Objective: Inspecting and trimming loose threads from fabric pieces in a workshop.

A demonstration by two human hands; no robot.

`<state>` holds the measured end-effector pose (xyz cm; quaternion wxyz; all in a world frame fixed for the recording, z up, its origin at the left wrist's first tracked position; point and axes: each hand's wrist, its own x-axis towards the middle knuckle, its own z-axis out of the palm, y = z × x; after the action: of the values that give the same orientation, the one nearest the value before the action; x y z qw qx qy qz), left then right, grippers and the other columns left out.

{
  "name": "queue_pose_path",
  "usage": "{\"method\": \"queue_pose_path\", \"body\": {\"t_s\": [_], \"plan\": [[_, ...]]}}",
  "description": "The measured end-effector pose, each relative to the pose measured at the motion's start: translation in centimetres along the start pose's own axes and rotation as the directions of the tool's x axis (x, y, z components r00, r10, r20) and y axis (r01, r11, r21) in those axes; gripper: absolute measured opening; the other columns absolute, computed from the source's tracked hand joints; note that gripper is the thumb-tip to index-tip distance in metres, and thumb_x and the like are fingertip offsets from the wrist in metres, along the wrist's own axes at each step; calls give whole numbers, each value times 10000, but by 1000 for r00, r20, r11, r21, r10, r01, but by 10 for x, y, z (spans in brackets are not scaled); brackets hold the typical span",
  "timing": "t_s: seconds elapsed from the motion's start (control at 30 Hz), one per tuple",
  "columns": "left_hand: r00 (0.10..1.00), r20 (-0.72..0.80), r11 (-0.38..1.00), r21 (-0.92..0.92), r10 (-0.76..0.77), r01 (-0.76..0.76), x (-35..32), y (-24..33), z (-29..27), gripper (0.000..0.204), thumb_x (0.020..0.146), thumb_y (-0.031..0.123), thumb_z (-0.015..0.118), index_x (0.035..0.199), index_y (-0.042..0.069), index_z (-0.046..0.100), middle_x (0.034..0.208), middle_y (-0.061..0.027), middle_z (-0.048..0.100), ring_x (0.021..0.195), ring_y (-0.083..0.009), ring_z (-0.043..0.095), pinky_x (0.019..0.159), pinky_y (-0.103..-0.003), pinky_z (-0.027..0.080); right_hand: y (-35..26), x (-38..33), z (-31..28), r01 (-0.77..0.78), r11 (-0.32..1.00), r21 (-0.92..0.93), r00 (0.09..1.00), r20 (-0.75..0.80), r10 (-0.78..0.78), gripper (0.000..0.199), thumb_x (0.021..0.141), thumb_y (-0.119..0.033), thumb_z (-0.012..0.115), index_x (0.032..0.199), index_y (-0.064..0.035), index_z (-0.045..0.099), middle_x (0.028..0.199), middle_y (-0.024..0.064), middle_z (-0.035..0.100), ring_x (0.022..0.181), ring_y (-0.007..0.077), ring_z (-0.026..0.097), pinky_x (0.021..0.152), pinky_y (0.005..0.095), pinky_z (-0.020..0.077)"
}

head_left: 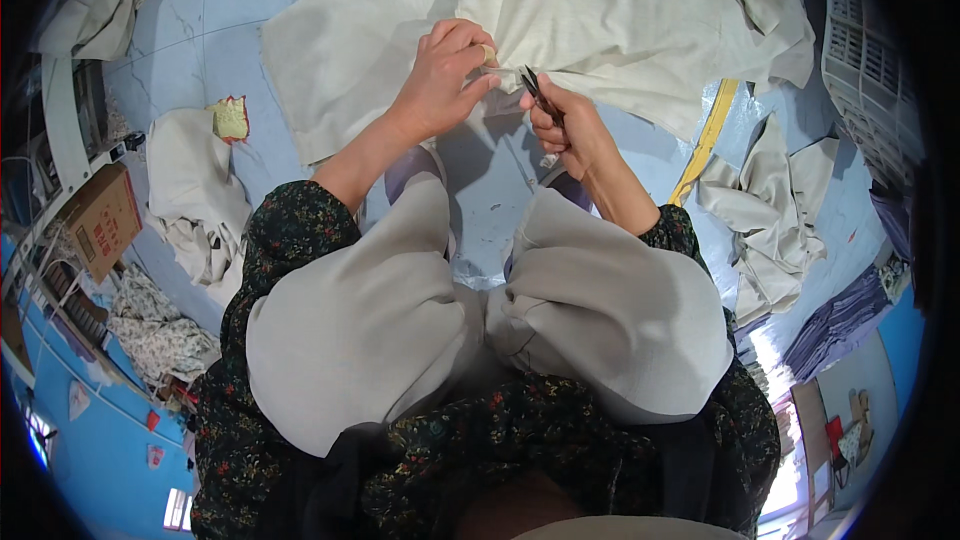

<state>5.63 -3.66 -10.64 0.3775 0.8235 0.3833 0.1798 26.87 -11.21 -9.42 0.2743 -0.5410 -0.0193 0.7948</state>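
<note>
A large cream cloth [370, 40] lies spread over the floor ahead of me, gathered into folds near my hands. My left hand [448, 75] pinches a bit of the cloth's near edge between thumb and fingers; a yellowish band or ring shows on one finger. Small dark thread snips [532, 88] sit in my right hand [568, 128], which is closed around them. Their blades point up and left, close to the pinched edge. Whether the blades touch a thread is too small to tell.
Crumpled cream cloth pieces [195, 180] lie at left, others [770, 210] at right. A yellow strip [708, 135] runs along the floor at right, near a white plastic crate [865, 70]. A cardboard box [105, 220] and a yellow scrap [230, 119] are at left.
</note>
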Motion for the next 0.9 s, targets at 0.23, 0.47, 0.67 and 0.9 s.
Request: {"method": "queue_pose_path", "body": {"t_s": [0.23, 0.47, 0.67, 0.9], "plan": [[968, 39, 968, 35, 249, -250, -1, 11, 2, 186, 703, 18, 697, 871, 28, 618, 974, -109, 603, 1023, -334, 572, 920, -445, 435, -55, -14, -12, 250, 968, 8, 968, -30, -249, 402, 1054, -418, 494, 878, -71, 597, 585, -74, 383, 449, 39, 245, 433, 229, 167], [931, 201, 947, 39, 304, -318, -6, 21, 19, 156, 643, 7, 698, 757, 19, 593, 863, -93, 564, 933, -286, 571, 979, -448, 469, -133, 60, -5, 372, 742, -558, 890, -14, -456, 461, 1002, -415, 546, 794, -35, 705, 607, -11, 527, 539, 96, 447, 519, 260, 332], [929, 160, 936, 66, 333, -346, -8, 17, 25, 117, 636, 4, 679, 693, 33, 581, 824, -91, 549, 882, -284, 568, 987, -426, 477, -166, 127, 11, 208, 349, -914, 909, 48, -415, 449, 914, -432, 639, 732, -27, 702, 553, -22, 482, 476, 91, 370, 448, 292, 265], [923, 164, 928, 85, 347, -364, -7, 17, 24, 93, 616, 11, 663, 641, 52, 583, 753, -81, 549, 858, -273, 575, 933, -400, 484, -170, 153, 18, 7, 375, -927, 965, -92, -244, 450, 920, -439, 643, 654, -77, 620, 535, -42, 406, 464, 94, 318, 452, 298, 232]]}}
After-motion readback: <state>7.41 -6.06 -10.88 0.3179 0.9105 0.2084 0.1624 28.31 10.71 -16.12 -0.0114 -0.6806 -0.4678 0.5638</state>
